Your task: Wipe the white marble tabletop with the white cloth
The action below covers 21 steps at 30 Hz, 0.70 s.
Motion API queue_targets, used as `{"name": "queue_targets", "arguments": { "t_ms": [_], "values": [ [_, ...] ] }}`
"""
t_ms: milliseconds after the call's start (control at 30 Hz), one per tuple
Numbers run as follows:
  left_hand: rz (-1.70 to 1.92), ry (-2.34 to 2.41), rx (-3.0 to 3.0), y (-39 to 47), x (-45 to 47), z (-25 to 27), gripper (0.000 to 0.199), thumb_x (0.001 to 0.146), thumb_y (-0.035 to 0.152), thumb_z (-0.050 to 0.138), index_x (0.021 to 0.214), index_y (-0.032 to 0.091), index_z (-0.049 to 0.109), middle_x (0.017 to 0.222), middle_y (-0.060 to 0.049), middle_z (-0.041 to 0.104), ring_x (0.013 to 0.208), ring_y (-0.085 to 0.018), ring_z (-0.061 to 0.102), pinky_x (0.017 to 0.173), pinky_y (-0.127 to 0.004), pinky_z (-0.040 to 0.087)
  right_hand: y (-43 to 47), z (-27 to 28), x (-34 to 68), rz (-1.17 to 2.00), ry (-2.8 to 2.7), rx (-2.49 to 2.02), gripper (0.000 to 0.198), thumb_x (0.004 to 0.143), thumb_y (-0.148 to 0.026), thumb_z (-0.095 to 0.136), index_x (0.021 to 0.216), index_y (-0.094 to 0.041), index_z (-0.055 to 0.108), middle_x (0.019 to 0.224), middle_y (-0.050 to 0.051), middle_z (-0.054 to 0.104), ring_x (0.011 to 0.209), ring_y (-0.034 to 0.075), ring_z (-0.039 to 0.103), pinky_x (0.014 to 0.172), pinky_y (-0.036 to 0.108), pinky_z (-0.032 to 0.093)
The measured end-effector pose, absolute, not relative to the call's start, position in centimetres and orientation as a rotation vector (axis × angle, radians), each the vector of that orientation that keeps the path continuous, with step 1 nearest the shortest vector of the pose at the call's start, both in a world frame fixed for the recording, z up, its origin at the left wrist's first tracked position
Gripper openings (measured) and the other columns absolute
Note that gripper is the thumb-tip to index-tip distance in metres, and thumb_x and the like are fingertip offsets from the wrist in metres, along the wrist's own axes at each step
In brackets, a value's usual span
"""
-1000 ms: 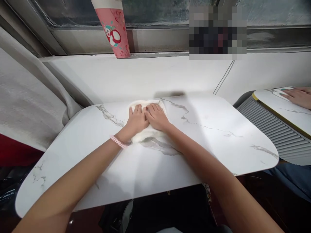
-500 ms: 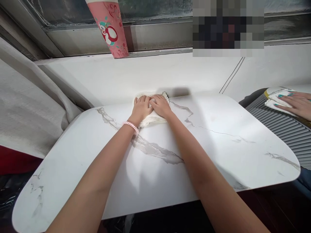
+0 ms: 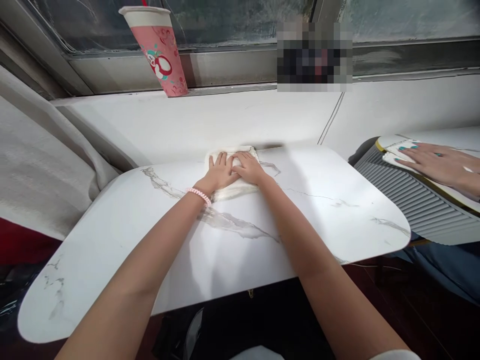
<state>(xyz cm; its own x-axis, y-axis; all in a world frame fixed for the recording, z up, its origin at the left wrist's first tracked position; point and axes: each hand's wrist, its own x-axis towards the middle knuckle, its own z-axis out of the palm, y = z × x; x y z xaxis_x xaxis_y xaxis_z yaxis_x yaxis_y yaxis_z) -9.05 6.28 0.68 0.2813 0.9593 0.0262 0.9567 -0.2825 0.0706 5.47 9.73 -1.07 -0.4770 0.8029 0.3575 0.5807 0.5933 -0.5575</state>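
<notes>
A white cloth lies spread on the white marble-patterned table, close to the wall. My left hand, with a pink coil band at the wrist, rests flat on the cloth's left part, fingers spread. Beside it my right hand presses on the cloth's right part, its fingers stretched out and the thumbs near each other. Both palms hide the middle of the cloth.
A pink paper cup with a straw stands on the window ledge behind the table. At the right, another person's hand lies on a white cloth on a second table with a ribbed side. A pale curtain hangs at the left.
The view has shifted slightly, showing more of the cup's top and the second table. My hands stay on the cloth, with the left fingers a little more spread.
</notes>
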Motion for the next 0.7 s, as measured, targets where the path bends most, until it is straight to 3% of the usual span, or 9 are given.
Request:
{"name": "queue_targets", "arguments": {
  "t_ms": [200, 367, 600, 700],
  "values": [
    [-0.106, 1.658, 2.399, 3.6, -6.7, 2.2, 0.104, 0.082, 0.072, 0.035, 0.154, 0.004, 0.003, 0.161, -0.024, -0.002, 0.149, -0.032, -0.011, 0.115, -0.059, -0.006, 6.4, -1.2, 9.0, 0.500, -2.270, -1.108, 0.055, 0.081, -0.036, 0.057, 0.130, -0.011, 0.052, 0.139, 0.015, 0.051, 0.133, 0.029, 0.039, 0.114, 0.045, 0.028],
    [-0.380, 1.479, 2.386, 0.4, -4.1, 3.6, 0.132, 0.064, 0.086, 0.046, 0.153, 0.003, -0.006, 0.159, -0.025, -0.011, 0.146, -0.037, -0.017, 0.114, -0.063, -0.003, 2.4, -0.3, 12.6, 0.593, -2.437, -1.145, 0.079, 0.080, -0.048, 0.063, 0.146, -0.014, 0.036, 0.155, 0.015, 0.029, 0.146, 0.032, 0.019, 0.118, 0.051, 0.019],
    [-0.228, 1.603, 2.356, -6.6, 0.6, 2.9, 0.142, 0.056, 0.097, 0.039, 0.154, 0.005, -0.005, 0.159, -0.024, -0.008, 0.144, -0.046, -0.015, 0.110, -0.072, -0.008, -3.1, 2.1, 17.4, 0.820, -2.638, -1.140, 0.099, 0.075, -0.050, 0.071, 0.154, -0.017, 0.021, 0.161, 0.012, 0.014, 0.149, 0.032, 0.005, 0.121, 0.053, 0.013],
    [-0.120, 1.497, 2.422, -9.3, 1.7, 2.5, 0.139, 0.059, 0.098, 0.032, 0.154, 0.003, -0.004, 0.158, -0.025, -0.007, 0.144, -0.047, -0.014, 0.109, -0.072, -0.011, -5.3, 2.7, 19.9, 0.898, -2.696, -1.130, 0.105, 0.076, -0.055, 0.070, 0.156, -0.021, 0.012, 0.163, 0.009, 0.006, 0.149, 0.030, 0.000, 0.121, 0.053, 0.011]
  ]
}}
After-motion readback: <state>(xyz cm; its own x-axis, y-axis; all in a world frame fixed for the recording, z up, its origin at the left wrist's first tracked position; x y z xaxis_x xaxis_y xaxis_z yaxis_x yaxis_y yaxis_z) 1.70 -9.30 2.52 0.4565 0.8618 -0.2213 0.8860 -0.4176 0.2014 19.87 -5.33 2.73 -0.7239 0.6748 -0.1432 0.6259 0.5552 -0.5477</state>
